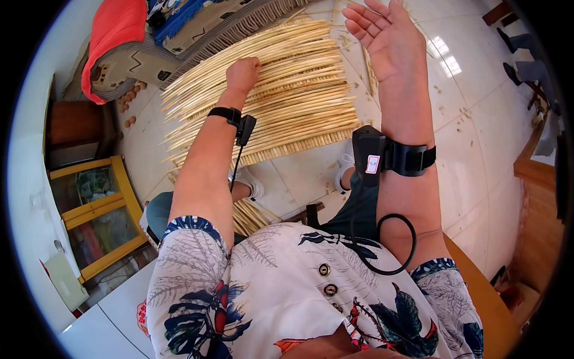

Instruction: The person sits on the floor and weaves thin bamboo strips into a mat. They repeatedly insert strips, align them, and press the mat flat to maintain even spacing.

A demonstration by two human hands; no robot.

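A broad layer of pale yellow stalks point(293, 90) lies on the floor in front of me, most of them side by side. Shorter stalk ends show crosswise beneath at its right and near edges. My left hand point(243, 75) is closed above the middle of this layer; what its fingers hold, if anything, is hidden. Raised beyond the layer's right side, my right hand point(382, 39) turns its palm up with the fingers loosely bent and nothing in it. Black bands with small boxes are strapped round both wrists.
More stalks point(254, 215) lie by my left foot. A patterned sofa point(179, 51) with a red cloth point(116, 36) borders the far left. Round brown things point(128, 102) sit beside it. A yellow-framed glass cabinet point(95, 209) stands left. Someone's legs point(529, 63) show far right.
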